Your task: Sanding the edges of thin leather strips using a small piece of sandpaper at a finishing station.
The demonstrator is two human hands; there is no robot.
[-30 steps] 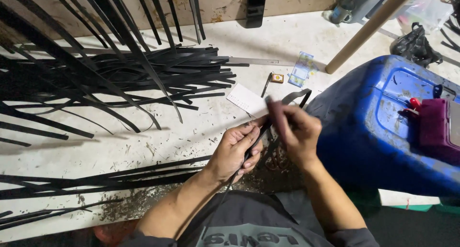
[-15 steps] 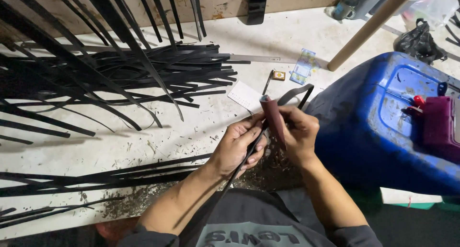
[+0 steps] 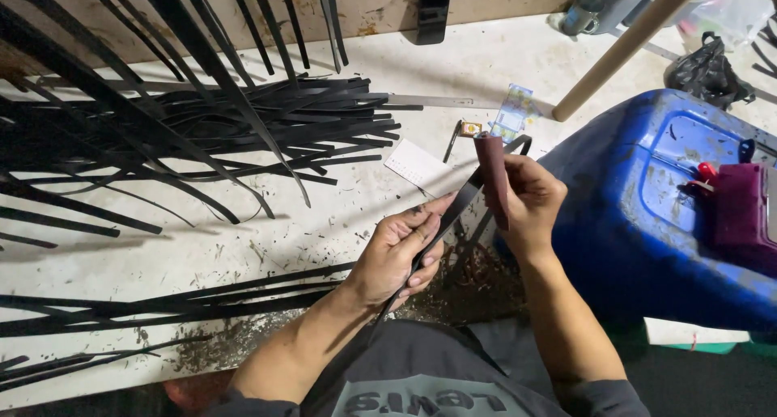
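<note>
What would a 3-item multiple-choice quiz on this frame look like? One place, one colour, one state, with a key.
1. Where is the big pile of black strips?
A. on the floor up and left of the hands
B. on the blue drum
C. across the person's lap

2. What colour is the drum on the right side?
A. green
B. blue
C. white

3. What is the left hand doing?
A. resting flat on the floor
B. gripping a thin black strip
C. holding the phone

Key: 1 A, the strips spread over the pale floor at upper left. 2 B, its top and side are plainly blue. 3 B, the fingers close round the strip, while the right hand holds a dark red-brown tool against it.
</note>
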